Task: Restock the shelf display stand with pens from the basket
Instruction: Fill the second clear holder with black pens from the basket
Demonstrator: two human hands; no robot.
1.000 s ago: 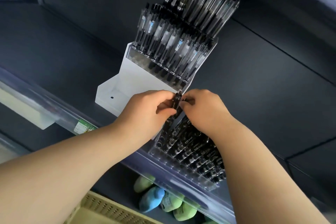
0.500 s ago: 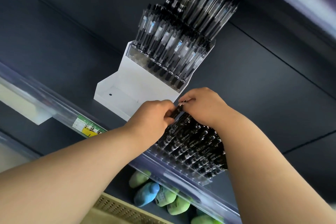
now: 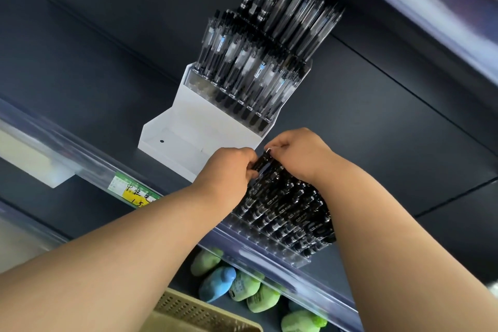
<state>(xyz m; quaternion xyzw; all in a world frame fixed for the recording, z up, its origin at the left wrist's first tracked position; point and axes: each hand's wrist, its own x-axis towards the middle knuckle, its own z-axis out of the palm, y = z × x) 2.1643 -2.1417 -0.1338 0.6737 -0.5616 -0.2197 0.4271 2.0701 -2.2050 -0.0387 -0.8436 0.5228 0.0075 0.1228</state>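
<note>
A white and clear tiered display stand (image 3: 204,127) sits on a dark shelf, its upper tiers packed with several black pens (image 3: 256,62). Its lowest clear tier (image 3: 272,248) holds several more black pens (image 3: 285,205). Both hands meet at the top of that lowest row. My left hand (image 3: 229,170) and my right hand (image 3: 299,151) pinch the same black pen (image 3: 262,162) by its upper end, with its lower part among the other pens in the front tier. A beige basket (image 3: 199,312) shows at the bottom edge, below my left forearm.
A clear shelf-edge strip (image 3: 89,162) carries a green and yellow price label (image 3: 134,191). On the shelf below lie green and blue plush toys (image 3: 242,286). A pale block (image 3: 35,162) hangs at the left. Another shelf edge (image 3: 431,8) runs overhead at the right.
Both hands have moved down with the pen, from in front of the stand's white middle step to the top of the lowest row. The view has tilted slightly.
</note>
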